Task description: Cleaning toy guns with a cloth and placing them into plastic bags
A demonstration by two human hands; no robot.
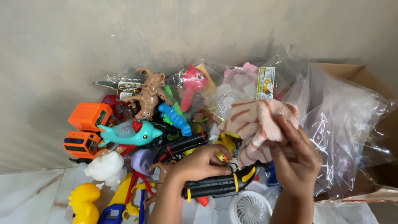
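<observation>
Left hand (199,164) gripping a black toy gun (219,184) w/ yellow bands, low center, on the pile's near edge. Right hand (296,155) pinching a peach striped cloth (257,124) just above it. Toy heap packed tight to the left, 2 orange trucks (85,128), 1 teal dolphin (130,132). Clear bags (344,124) crowd the right, floor (29,195) open bottom left.
</observation>
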